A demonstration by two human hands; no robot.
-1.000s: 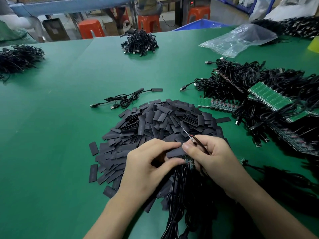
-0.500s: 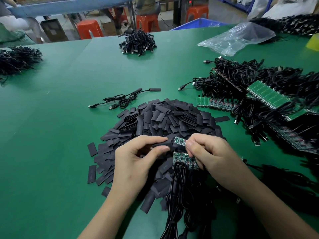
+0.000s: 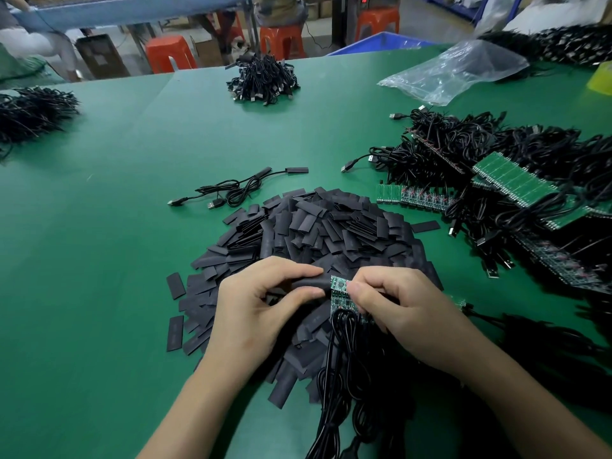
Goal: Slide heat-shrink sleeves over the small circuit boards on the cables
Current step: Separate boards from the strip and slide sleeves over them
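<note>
Looping up from the near edge of the green worktop (image 3: 99, 276), a bunch of black cables (image 3: 334, 376) runs to a row of small green boards (image 3: 342, 304) lying under the hands. The left hand (image 3: 258, 309) pinches a black heat-shrink sleeve (image 3: 309, 282) between thumb and forefinger, its open end pointing right. The right hand (image 3: 400, 309) pinches one small circuit board (image 3: 338, 283) by its right end between thumb and fingertip. The board's left end meets the sleeve's mouth; whether it has gone inside cannot be told. Both hands hover over a broad pile of flat black sleeves (image 3: 331, 223), with some lying singly at its left side. Beyond the pile lies a loose coil of cable (image 3: 238, 190) with USB plugs. To the right, heaps of tangled cables (image 3: 463, 144) lie mixed with green board panels (image 3: 513, 180). Farther back sit a cable bundle (image 3: 263, 79), a second heap (image 3: 33, 111) at the left edge, and a clear plastic bag (image 3: 453, 71). Orange stools (image 3: 170, 53) stand past the worktop.
</note>
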